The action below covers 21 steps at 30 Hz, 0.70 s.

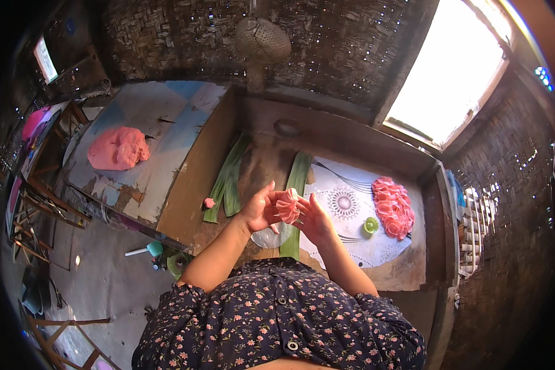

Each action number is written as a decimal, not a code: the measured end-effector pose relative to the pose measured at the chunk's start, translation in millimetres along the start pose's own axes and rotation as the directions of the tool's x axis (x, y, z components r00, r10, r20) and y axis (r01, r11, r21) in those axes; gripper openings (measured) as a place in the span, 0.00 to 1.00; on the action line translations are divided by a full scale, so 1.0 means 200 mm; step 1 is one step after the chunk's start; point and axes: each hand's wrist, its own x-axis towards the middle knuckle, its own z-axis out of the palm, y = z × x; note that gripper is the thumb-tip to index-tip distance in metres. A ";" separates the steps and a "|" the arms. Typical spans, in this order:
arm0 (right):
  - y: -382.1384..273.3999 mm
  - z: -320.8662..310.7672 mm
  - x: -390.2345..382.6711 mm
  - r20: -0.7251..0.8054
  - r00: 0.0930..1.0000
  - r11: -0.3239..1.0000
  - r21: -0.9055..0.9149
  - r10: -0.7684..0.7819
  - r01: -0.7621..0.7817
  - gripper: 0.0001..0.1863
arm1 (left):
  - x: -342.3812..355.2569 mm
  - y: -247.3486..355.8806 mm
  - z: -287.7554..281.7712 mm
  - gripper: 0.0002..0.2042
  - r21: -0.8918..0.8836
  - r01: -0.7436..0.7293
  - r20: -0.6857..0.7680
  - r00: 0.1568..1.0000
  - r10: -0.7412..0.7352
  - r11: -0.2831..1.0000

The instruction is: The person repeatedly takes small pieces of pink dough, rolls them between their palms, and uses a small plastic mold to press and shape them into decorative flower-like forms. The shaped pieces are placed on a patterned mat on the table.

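Head view first: at six o'clock we see our own dark floral blouse (277, 320), and from it both forearms rise toward the centre. Our left hand (260, 209) and right hand (314, 217) meet there, each with fingers curled and pinching a pleated pink dough piece (288, 205) held between them, lifted above the table rather than resting on it.

Directly under the hands lies a long green leaf strip (294, 209), running from six toward twelve o'clock, partly hidden by our wrists. Just at nine o'clock from the hands, two more leaf strips (228, 182) lie side by side, with a small pink dough ball (209, 203) touching their lower end. At three o'clock, a patterned white mat (345, 213) carries a small green cup (370, 226) and, beyond it, a cluster of finished pink pleated pieces (393, 206) packed together.

These all sit on a worn wooden table (413, 271). Farther off at ten o'clock, a large lump of pink dough (118, 148) rests on a painted board (160, 123) with peeling blue and white patches. At seven o'clock, the bare floor (104, 277) shows a few small tools, too small to tell. Woven bamboo walls (327, 43) close the room at twelve o'clock, a metal strainer (263, 40) hangs there, and a bright window (450, 68) opens at two o'clock.
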 end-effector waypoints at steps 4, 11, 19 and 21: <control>-0.03 0.00 0.04 0.014 0.999 0.997 -0.060 0.048 -0.047 0.26 | -0.01 0.00 -0.01 0.28 0.049 0.050 -0.014 0.999 -0.049 0.998; -0.03 -0.01 0.10 -0.007 0.998 0.923 -0.380 -0.066 0.059 0.13 | -0.05 0.02 -0.05 0.27 0.029 0.081 -0.099 0.992 -0.078 0.996; 0.09 -0.10 0.23 0.162 0.844 -0.025 -0.985 -0.512 0.174 0.13 | -0.15 0.08 -0.12 0.25 0.037 0.038 -0.162 0.986 -0.032 0.999; 0.16 -0.11 0.27 0.259 0.892 -0.118 -0.966 -0.370 0.231 0.12 | -0.15 0.09 -0.14 0.25 0.004 -0.019 -0.132 0.991 0.020 1.000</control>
